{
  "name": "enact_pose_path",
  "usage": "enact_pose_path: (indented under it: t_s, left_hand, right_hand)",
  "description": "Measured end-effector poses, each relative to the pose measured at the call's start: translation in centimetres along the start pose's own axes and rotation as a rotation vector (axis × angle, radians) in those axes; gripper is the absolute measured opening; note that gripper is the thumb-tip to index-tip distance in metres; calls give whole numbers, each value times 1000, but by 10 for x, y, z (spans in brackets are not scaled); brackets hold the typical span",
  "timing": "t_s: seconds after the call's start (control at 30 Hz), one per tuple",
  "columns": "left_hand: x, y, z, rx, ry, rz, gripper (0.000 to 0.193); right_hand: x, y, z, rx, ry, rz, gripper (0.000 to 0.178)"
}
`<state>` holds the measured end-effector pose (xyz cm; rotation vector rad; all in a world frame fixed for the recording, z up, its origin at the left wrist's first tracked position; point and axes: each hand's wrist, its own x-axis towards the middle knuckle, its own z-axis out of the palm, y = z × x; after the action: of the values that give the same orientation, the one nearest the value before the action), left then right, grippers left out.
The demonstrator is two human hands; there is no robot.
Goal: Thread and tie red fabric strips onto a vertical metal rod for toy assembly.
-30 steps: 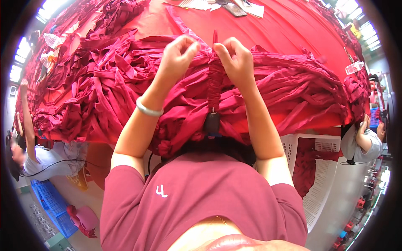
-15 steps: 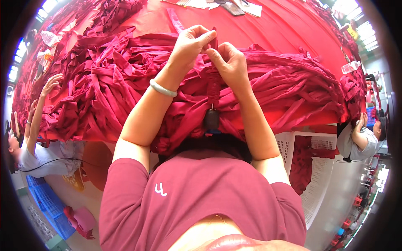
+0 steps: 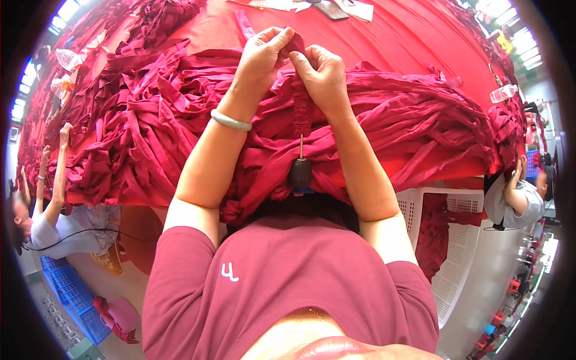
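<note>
Maroon fabric fills the near view, one shirt (image 3: 288,270), with a white, perforated crate (image 3: 459,264) over to the right. Now the table (image 3: 396,42): crumpled cloth droops over its near edge, and one stubby black handle (image 3: 300,174) sits right there. Out of it runs one thin metal rod (image 3: 301,146), bare at this end, then vanishing into tightly ruched crimson cloth (image 3: 302,114). Just past that ruching, two hands, very close together: the left hand (image 3: 264,51), one smooth, pale bangle (image 3: 231,121) above its wrist, pinches a crimson strip (image 3: 294,45); the right hand (image 3: 321,69) grips the same strip, thumb against fingers, narrow. Wrinkled lengths heap (image 3: 414,120) up on both sides, little free surface beside the arms. Beyond, red tabletop opens wide and smoother; one clear bottle (image 3: 504,93) at the right, one dark, flat device (image 3: 331,10) farther off, papers (image 3: 360,10) beside it.
</note>
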<state>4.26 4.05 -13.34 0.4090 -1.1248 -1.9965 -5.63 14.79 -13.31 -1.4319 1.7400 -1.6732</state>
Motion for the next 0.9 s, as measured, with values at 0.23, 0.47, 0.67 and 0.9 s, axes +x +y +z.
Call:
enact_pose_path:
  t_s: [0.23,0.47,0.67,0.9]
  left_hand:
    - [-3,-13,-14,-203,-71,-79,8]
    - [7,1,-8,-131,-85,-36,7]
    - [-7,-18,-11,-238,21,-27,7]
    - [4,-9,-9,-224,-221,-133,11]
  right_hand:
    - [-29,-3,2,177,-27,116,22]
    - [-7,-10,0,-61,54,20,32]
    - [-8,-9,2,-189,71,6,29]
    - [-7,-21,5,-258,85,-26,22]
